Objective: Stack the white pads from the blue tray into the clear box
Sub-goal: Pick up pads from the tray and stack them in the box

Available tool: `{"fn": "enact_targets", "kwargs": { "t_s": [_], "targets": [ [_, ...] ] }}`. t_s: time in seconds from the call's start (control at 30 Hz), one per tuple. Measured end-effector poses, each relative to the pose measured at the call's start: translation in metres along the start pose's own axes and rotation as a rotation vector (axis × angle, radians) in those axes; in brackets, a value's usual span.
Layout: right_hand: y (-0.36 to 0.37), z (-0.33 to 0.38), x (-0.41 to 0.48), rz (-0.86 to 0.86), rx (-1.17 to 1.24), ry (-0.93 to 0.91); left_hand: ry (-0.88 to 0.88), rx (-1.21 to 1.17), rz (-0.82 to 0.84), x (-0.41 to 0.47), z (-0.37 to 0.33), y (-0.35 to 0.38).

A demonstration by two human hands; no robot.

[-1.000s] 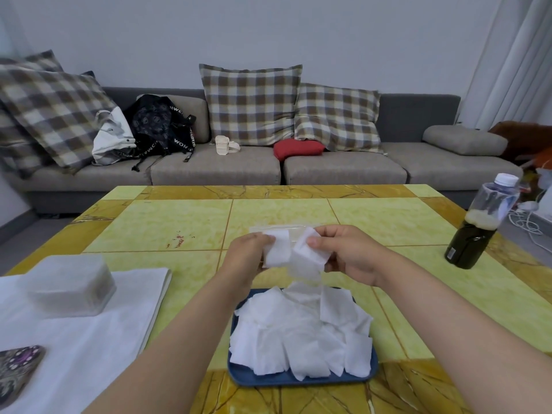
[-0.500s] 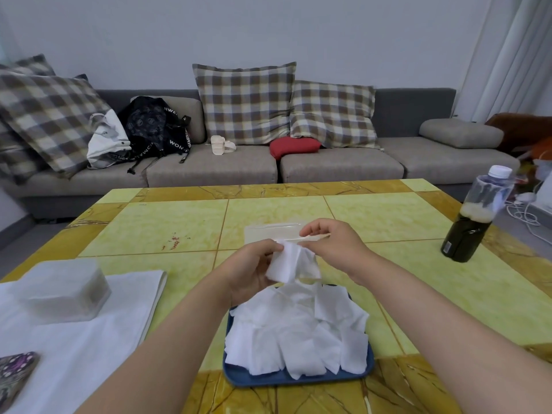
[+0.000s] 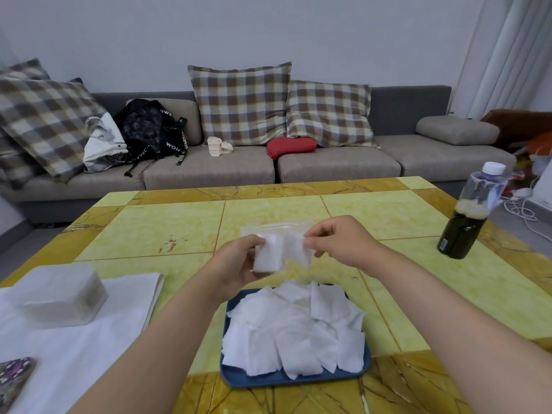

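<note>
A blue tray (image 3: 298, 379) lies on the table near me, heaped with several white pads (image 3: 294, 330). Above it, my left hand (image 3: 236, 268) grips a white pad (image 3: 268, 255) by its left side. My right hand (image 3: 337, 242) pinches the top corner of another white pad (image 3: 298, 249) that hangs next to the first one. Just behind both hands lies the clear box (image 3: 276, 228), low and flat on the table, partly hidden by the pads.
A frosted plastic container (image 3: 59, 294) sits on a white cloth (image 3: 74, 348) at the left. A bottle of dark liquid (image 3: 469, 216) stands at the table's right edge. A patterned object (image 3: 13, 376) lies at the lower left. A sofa with cushions and bags is behind the table.
Both hands stayed raised over the tray. The right hand pulled rightward, drawing its pad away from the one in the left hand, so the two pads now hang side by side.
</note>
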State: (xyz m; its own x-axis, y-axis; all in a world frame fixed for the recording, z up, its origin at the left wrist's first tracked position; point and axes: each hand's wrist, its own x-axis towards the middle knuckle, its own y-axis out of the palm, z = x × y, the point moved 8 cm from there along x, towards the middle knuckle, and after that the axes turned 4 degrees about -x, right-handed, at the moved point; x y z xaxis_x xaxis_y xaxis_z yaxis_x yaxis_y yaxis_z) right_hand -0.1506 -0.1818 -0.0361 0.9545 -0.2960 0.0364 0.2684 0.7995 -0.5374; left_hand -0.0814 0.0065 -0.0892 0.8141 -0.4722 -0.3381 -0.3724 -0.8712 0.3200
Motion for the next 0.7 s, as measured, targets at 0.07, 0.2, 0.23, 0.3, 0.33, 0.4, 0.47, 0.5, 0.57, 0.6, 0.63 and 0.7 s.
{"fn": "enact_targets", "kwargs": {
  "t_s": [0.07, 0.2, 0.23, 0.3, 0.33, 0.4, 0.47, 0.5, 0.57, 0.6, 0.63, 0.7],
  "targets": [
    [-0.001, -0.001, 0.001, 0.012, 0.157, 0.037, 0.089, 0.004, -0.249, 0.003, -0.005, -0.023],
    [0.017, 0.007, 0.0, 0.116, 0.541, 0.117, 0.06, -0.104, -0.246, 0.009, 0.01, -0.022],
    [0.025, 0.006, -0.001, 0.13, 0.567, 0.144, 0.04, -0.137, -0.186, 0.01, 0.013, -0.013],
    [0.037, 0.001, -0.002, 0.125, 0.515, 0.197, 0.033, -0.159, -0.082, 0.011, 0.015, 0.003],
    [0.04, -0.002, -0.002, 0.106, 0.444, 0.214, 0.036, -0.157, -0.044, 0.009, 0.014, 0.009],
    [0.04, -0.006, -0.003, 0.036, 0.324, 0.236, 0.033, -0.17, -0.011, 0.007, 0.014, 0.015],
    [0.036, -0.007, -0.002, -0.04, 0.287, 0.245, 0.017, -0.205, -0.003, 0.007, 0.016, 0.014],
    [0.035, -0.006, -0.001, -0.06, 0.284, 0.246, 0.01, -0.223, 0.001, 0.008, 0.016, 0.012],
    [0.035, -0.006, -0.002, -0.082, 0.278, 0.255, 0.005, -0.24, 0.015, 0.008, 0.015, 0.013],
    [0.035, -0.007, -0.002, -0.091, 0.27, 0.263, 0.005, -0.246, 0.025, 0.007, 0.014, 0.014],
    [0.036, -0.008, -0.002, -0.101, 0.262, 0.273, 0.006, -0.256, 0.038, 0.006, 0.012, 0.016],
    [0.035, -0.011, -0.002, -0.121, 0.254, 0.295, -0.001, -0.29, 0.072, 0.002, 0.01, 0.021]
  ]
}}
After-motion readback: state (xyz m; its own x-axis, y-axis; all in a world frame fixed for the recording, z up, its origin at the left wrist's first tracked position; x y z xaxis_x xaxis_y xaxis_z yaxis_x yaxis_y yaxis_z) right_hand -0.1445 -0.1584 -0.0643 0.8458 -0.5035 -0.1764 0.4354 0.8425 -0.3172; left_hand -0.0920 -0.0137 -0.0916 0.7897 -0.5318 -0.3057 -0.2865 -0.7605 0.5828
